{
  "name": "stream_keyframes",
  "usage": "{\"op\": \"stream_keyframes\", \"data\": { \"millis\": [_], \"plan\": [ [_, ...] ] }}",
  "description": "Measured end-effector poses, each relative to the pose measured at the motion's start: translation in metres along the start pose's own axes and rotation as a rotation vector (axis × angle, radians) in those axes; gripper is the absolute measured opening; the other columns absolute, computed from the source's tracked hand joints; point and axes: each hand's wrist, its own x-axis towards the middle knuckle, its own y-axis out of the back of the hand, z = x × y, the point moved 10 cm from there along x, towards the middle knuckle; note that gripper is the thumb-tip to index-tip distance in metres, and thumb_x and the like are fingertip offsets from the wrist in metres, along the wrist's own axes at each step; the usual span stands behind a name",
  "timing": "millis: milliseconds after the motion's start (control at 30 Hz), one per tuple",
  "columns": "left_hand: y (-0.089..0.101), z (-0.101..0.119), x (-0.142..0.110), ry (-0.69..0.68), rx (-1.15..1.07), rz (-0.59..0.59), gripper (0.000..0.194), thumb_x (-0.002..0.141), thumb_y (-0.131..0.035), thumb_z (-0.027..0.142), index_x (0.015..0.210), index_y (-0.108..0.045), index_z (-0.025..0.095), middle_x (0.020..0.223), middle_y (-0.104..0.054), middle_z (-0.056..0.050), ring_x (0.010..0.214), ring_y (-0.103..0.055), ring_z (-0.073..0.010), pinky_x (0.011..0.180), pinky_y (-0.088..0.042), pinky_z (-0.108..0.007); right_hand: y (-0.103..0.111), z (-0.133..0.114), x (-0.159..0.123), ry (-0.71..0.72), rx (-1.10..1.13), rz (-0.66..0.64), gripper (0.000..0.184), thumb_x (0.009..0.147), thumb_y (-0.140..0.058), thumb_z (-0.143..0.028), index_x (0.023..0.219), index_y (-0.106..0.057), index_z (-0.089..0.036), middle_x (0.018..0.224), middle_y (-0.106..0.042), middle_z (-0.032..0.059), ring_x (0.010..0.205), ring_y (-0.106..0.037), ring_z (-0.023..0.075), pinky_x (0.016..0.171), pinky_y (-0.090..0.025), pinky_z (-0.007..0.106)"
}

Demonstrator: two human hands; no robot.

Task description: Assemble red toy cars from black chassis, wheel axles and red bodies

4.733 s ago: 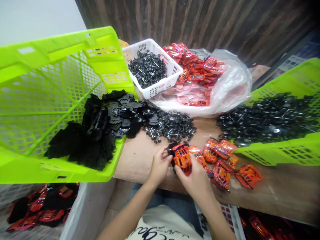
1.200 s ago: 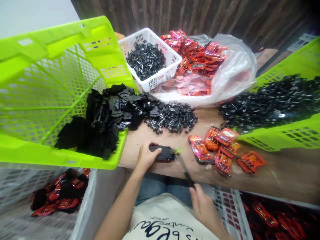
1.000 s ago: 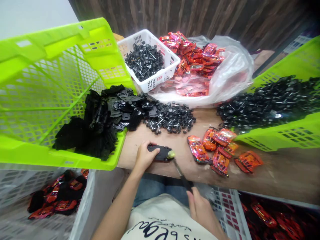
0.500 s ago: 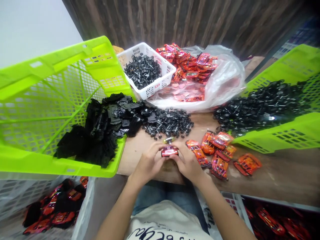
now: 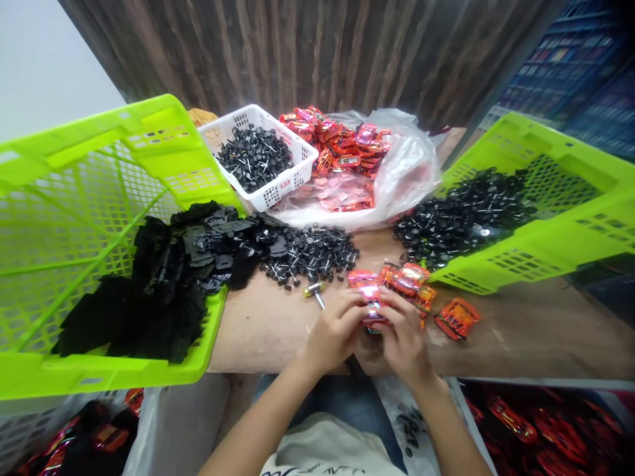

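Observation:
A shiny red toy car [image 5: 372,301] is held between my two hands just above the table. My left hand [image 5: 336,330] grips its left side with curled fingers. From the other side, my right hand [image 5: 405,334] pinches it, fingers over the top and thumb below. Fingers cover much of the car, so its underside is hidden. A small hammer [image 5: 314,291] with a yellowish head lies left of the car, its handle running under my left hand. Several orange-red toy cars [image 5: 409,281] lie close behind my right hand, and one toy car [image 5: 457,318] sits apart to the right.
Black wheel axles [image 5: 315,254] are heaped mid-table. A tipped green crate [image 5: 211,350] at left spills black plastic chassis [image 5: 198,244]. Behind stand a white basket [image 5: 297,173] of axles and a plastic bag [image 5: 409,175] of red car bodies. Another green crate [image 5: 516,261] holds axles at right.
Both hands have moved right with the red car, toward the group of cars. The hammer, earlier just beyond the hands, now lies left of them. The head view has shifted.

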Motion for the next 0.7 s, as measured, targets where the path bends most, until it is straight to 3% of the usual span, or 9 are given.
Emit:
{"op": "stream_keyframes", "data": {
  "millis": [167,233,300,367,400,467,533,600,700],
  "plan": [
    [-0.093,-0.020,0.023,-0.037,-0.055,-0.220,0.028,0.077,-0.052,0.012,0.104,-0.058,0.015,0.122,-0.056,-0.017,0.122,-0.047,-0.0280,0.104,-0.039,-0.045,0.004,0.080,-0.046,-0.095,-0.224,-0.024,0.020,0.091,-0.046,-0.019,0.108,-0.056,-0.026,0.118,-0.060,0.0135,0.118,-0.052,0.0308,0.091,-0.039,0.057],
    [-0.111,-0.021,0.026,-0.067,-0.096,-0.251,0.032,0.070,-0.056,0.011,0.102,-0.059,0.014,0.119,-0.056,-0.019,0.123,-0.046,-0.0296,0.105,-0.039,-0.044,0.002,0.099,-0.058,-0.143,-0.201,-0.031,0.022,0.092,-0.042,-0.020,0.107,-0.057,-0.027,0.116,-0.061,0.0139,0.116,-0.053,0.0315,0.087,-0.039,0.059],
    [-0.109,-0.023,0.028,-0.070,-0.113,-0.236,0.036,0.067,-0.056,0.009,0.102,-0.059,0.013,0.120,-0.055,-0.018,0.120,-0.048,-0.0275,0.103,-0.041,-0.039,0.004,0.108,-0.063,-0.163,-0.163,-0.024,0.023,0.091,-0.041,-0.021,0.106,-0.057,-0.028,0.115,-0.062,0.0141,0.113,-0.055,0.0323,0.087,-0.039,0.060],
    [-0.083,-0.040,0.029,0.019,-0.049,-0.165,0.039,0.067,-0.053,0.006,0.105,-0.059,0.014,0.119,-0.056,-0.016,0.115,-0.051,-0.0247,0.098,-0.044,-0.035,0.009,0.107,-0.060,-0.146,-0.145,-0.007,0.024,0.089,-0.042,-0.021,0.104,-0.059,-0.030,0.115,-0.061,0.0146,0.111,-0.056,0.0329,0.088,-0.038,0.060],
    [-0.059,-0.055,0.027,0.113,0.038,-0.100,0.039,0.068,-0.052,0.005,0.105,-0.059,0.014,0.116,-0.057,-0.015,0.111,-0.052,-0.0245,0.096,-0.045,-0.036,0.012,0.103,-0.056,-0.133,-0.146,0.005,0.024,0.088,-0.043,-0.022,0.102,-0.060,-0.031,0.116,-0.061,0.0148,0.110,-0.056,0.0330,0.090,-0.038,0.059],
    [0.008,-0.094,0.012,0.386,0.320,0.067,0.038,0.070,-0.049,0.004,0.106,-0.059,0.014,0.106,-0.061,-0.014,0.104,-0.052,-0.0269,0.091,-0.044,-0.041,0.020,0.091,-0.044,-0.128,-0.155,0.041,0.024,0.085,-0.045,-0.022,0.100,-0.061,-0.032,0.117,-0.060,0.0153,0.110,-0.056,0.0332,0.092,-0.038,0.057],
    [0.088,-0.126,-0.016,0.681,0.701,0.248,0.044,0.073,-0.048,0.006,0.116,-0.054,0.010,0.114,-0.057,-0.019,0.107,-0.048,-0.0329,0.090,-0.040,-0.050,0.020,0.074,-0.026,-0.153,-0.146,0.070,0.024,0.084,-0.045,-0.022,0.099,-0.061,-0.030,0.116,-0.060,0.0154,0.110,-0.056,0.0326,0.094,-0.038,0.053],
    [0.150,-0.145,-0.042,0.918,1.004,0.347,0.050,0.079,-0.049,0.014,0.128,-0.044,0.007,0.124,-0.051,-0.024,0.116,-0.041,-0.0385,0.091,-0.034,-0.057,-0.001,0.053,-0.001,-0.178,-0.125,0.023,0.024,0.084,-0.044,-0.020,0.099,-0.061,-0.026,0.111,-0.062,0.0143,0.108,-0.057,0.0300,0.094,-0.039,0.048],
    [0.184,-0.163,-0.050,0.970,1.122,0.240,0.045,0.083,-0.045,0.017,0.127,-0.047,0.007,0.108,-0.060,-0.021,0.109,-0.048,-0.0364,0.091,-0.033,-0.055,-0.070,0.035,0.039,-0.209,-0.223,-0.241,0.023,0.084,-0.043,-0.014,0.098,-0.061,-0.019,0.103,-0.066,0.0118,0.104,-0.057,0.0277,0.091,-0.034,0.044]
  ]
}}
